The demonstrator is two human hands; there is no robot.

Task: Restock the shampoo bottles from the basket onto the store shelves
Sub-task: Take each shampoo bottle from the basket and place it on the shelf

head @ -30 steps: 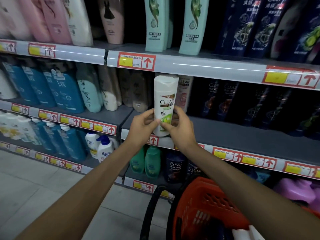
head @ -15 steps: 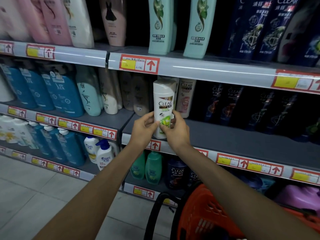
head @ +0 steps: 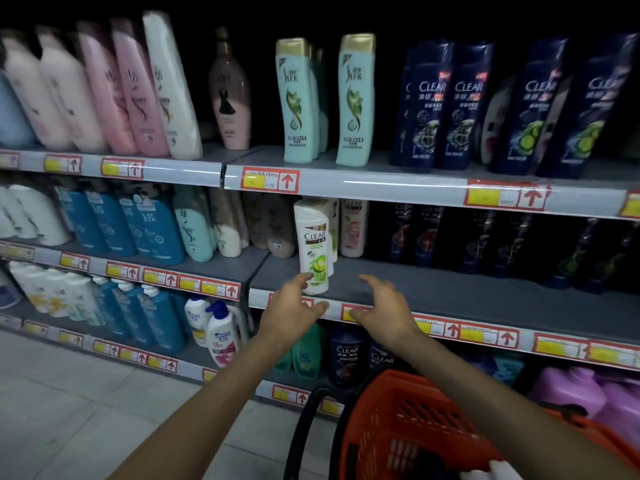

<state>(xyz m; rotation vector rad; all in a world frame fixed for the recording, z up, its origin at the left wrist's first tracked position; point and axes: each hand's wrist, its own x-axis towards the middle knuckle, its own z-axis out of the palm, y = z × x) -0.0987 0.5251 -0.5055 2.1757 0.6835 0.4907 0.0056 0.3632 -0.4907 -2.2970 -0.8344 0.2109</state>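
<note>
Left hand point(head: 289, 311) and right hand point(head: 382, 310) are bare, like the 2 forearms.

A white CLEAR shampoo bottle point(head: 313, 244) (green label low on its front) stands upright near the front edge of the grey middle shelf point(head: 467, 292). The orange mesh basket point(head: 408, 427) sits below.

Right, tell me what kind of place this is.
Most likely a shop's hair-care aisle: tiered shelves lined with shampoo bottles, red-and-yellow price tags along the shelf edges, and an orange shopping basket in front.
</note>
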